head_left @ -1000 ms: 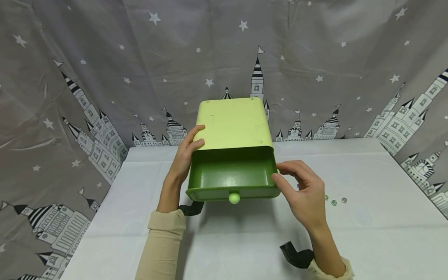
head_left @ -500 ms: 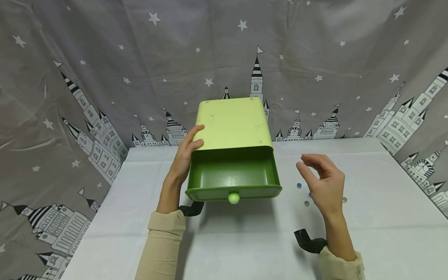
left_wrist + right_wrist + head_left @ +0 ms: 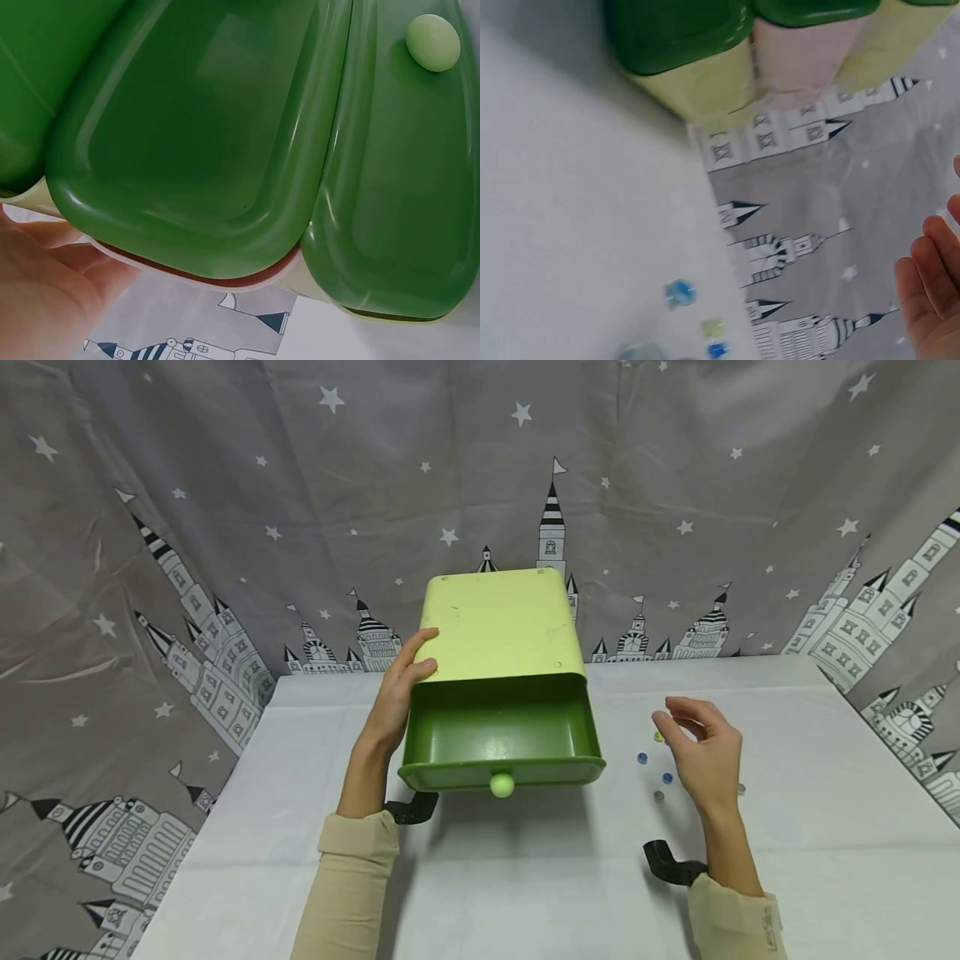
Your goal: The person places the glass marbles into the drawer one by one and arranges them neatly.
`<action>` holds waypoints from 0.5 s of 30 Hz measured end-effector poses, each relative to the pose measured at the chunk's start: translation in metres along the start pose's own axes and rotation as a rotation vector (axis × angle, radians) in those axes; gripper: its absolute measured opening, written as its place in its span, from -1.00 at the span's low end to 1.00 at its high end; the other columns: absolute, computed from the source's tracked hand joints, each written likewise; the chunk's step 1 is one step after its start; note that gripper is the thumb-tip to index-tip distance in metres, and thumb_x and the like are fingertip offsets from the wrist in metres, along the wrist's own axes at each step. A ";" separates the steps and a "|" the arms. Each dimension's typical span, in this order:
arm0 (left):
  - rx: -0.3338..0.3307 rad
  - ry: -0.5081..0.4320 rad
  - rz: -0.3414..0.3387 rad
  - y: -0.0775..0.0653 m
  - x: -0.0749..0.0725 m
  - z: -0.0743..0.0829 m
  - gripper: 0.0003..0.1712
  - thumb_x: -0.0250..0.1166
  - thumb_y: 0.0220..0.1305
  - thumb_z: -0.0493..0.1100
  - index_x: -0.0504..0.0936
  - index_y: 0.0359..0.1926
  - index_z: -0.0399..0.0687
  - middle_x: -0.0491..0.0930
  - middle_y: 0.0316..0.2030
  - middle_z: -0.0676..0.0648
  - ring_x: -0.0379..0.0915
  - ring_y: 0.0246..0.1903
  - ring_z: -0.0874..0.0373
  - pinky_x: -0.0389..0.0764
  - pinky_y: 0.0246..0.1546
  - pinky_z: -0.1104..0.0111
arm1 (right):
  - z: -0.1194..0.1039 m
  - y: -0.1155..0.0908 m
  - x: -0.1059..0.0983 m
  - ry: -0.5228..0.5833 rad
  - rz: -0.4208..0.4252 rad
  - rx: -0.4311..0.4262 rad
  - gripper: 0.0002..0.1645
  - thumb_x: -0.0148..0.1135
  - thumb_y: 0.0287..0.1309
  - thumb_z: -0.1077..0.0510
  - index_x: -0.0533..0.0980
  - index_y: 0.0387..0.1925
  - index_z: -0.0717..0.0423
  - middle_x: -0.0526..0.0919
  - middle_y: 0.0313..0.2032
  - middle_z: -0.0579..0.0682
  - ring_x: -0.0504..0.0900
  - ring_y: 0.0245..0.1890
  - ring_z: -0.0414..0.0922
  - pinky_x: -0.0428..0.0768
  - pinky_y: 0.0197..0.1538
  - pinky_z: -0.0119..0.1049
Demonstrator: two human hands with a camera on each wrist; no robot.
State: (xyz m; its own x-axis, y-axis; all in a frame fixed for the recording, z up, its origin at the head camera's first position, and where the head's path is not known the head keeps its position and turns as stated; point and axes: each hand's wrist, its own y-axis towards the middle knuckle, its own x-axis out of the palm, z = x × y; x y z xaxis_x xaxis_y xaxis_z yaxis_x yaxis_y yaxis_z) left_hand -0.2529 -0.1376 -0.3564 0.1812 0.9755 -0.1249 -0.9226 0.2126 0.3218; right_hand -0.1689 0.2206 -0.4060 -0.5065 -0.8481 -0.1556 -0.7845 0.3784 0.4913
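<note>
A drawer unit with a pale yellow top (image 3: 502, 627) stands in the middle of the table in the head view. Its green top drawer (image 3: 501, 727) is pulled out, showing a bare inside and a round light green knob (image 3: 502, 785). My left hand (image 3: 390, 702) rests along the unit's left side, thumb and a fingertip over the top edge. Closed green drawer fronts (image 3: 202, 135) fill the left wrist view. To the right, my right hand (image 3: 705, 752) hovers over small glass beads, thumb and fingers loosely bent with nothing visible between them. One blue bead (image 3: 642, 758) lies left of it.
Another blue bead (image 3: 667, 778), a yellow bead (image 3: 658, 737) and clear grey beads (image 3: 658, 797) lie on the white tablecloth (image 3: 525, 893) near my right hand. Behind the table hangs a grey curtain (image 3: 375, 485) printed with castles and stars.
My right hand has left the open drawer's right edge and moved right, over the beads. My left hand, the unit and its pulled-out drawer stay where they were.
</note>
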 end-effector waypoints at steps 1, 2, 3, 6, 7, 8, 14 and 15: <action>-0.001 0.000 -0.001 0.000 0.000 0.000 -0.35 0.03 0.36 -0.07 0.26 0.43 -0.14 0.04 0.47 -0.04 -0.17 0.44 0.17 -0.13 0.37 0.02 | 0.004 0.000 0.000 -0.008 0.009 0.005 -0.76 0.32 0.15 0.39 0.61 -0.13 0.43 0.61 -0.19 0.11 0.56 -0.15 -0.21 0.47 -0.01 -0.46; -0.002 0.000 -0.001 0.000 0.001 0.000 -0.35 0.03 0.36 -0.07 0.26 0.43 -0.14 0.04 0.47 -0.04 -0.17 0.44 0.17 -0.12 0.36 0.02 | 0.008 -0.001 0.001 -0.022 0.020 0.009 -0.76 0.33 0.15 0.38 0.61 -0.13 0.42 0.61 -0.20 0.11 0.56 -0.15 -0.22 0.47 -0.01 -0.46; -0.003 -0.001 -0.001 0.000 0.001 0.000 -0.35 0.03 0.36 -0.07 0.26 0.43 -0.14 0.04 0.47 -0.04 -0.17 0.44 0.17 -0.12 0.36 0.02 | 0.013 -0.001 0.002 -0.034 0.032 0.014 -0.77 0.32 0.16 0.37 0.62 -0.14 0.42 0.61 -0.21 0.11 0.55 -0.16 -0.24 0.46 -0.02 -0.46; -0.003 -0.003 0.001 0.000 0.002 0.001 -0.35 0.04 0.36 -0.07 0.26 0.43 -0.15 0.03 0.47 -0.04 -0.17 0.44 0.17 -0.12 0.36 0.02 | 0.027 -0.002 0.004 -0.080 0.068 0.025 -0.78 0.32 0.16 0.35 0.63 -0.16 0.42 0.62 -0.23 0.13 0.53 -0.19 -0.26 0.46 -0.04 -0.47; -0.004 -0.004 0.001 0.000 0.002 0.000 -0.35 0.04 0.36 -0.07 0.26 0.43 -0.15 0.03 0.47 -0.04 -0.17 0.44 0.17 -0.12 0.36 0.02 | 0.031 -0.002 0.005 -0.094 0.077 0.028 -0.79 0.32 0.15 0.36 0.63 -0.17 0.41 0.62 -0.24 0.14 0.53 -0.20 -0.26 0.45 -0.04 -0.47; -0.004 -0.004 0.001 0.000 0.002 0.001 -0.35 0.04 0.36 -0.07 0.26 0.43 -0.15 0.03 0.47 -0.04 -0.17 0.44 0.17 -0.12 0.36 0.02 | 0.034 -0.002 0.005 -0.102 0.083 0.030 -0.79 0.32 0.14 0.37 0.63 -0.18 0.42 0.63 -0.24 0.16 0.52 -0.21 -0.25 0.45 -0.05 -0.47; -0.005 -0.001 0.002 0.000 0.002 0.000 -0.35 0.03 0.36 -0.08 0.25 0.43 -0.15 0.03 0.48 -0.03 -0.18 0.45 0.17 -0.13 0.36 0.01 | 0.046 0.000 0.007 -0.151 0.075 0.067 -0.77 0.30 0.10 0.41 0.62 -0.16 0.45 0.62 -0.21 0.23 0.51 -0.20 -0.13 0.43 -0.03 -0.44; -0.005 -0.002 0.003 -0.001 0.002 0.000 -0.35 0.03 0.37 -0.08 0.25 0.43 -0.15 0.03 0.48 -0.03 -0.18 0.45 0.17 -0.13 0.36 0.01 | 0.048 0.000 0.007 -0.163 0.073 0.080 -0.75 0.30 0.10 0.40 0.62 -0.16 0.45 0.62 -0.21 0.24 0.51 -0.19 -0.10 0.43 -0.03 -0.43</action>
State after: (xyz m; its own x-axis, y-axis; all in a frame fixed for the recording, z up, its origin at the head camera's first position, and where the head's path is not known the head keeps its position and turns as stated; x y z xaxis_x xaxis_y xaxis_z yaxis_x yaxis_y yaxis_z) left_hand -0.2520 -0.1359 -0.3566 0.1795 0.9762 -0.1221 -0.9249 0.2097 0.3171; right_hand -0.1891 0.2325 -0.4478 -0.6094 -0.7482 -0.2623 -0.7662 0.4707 0.4375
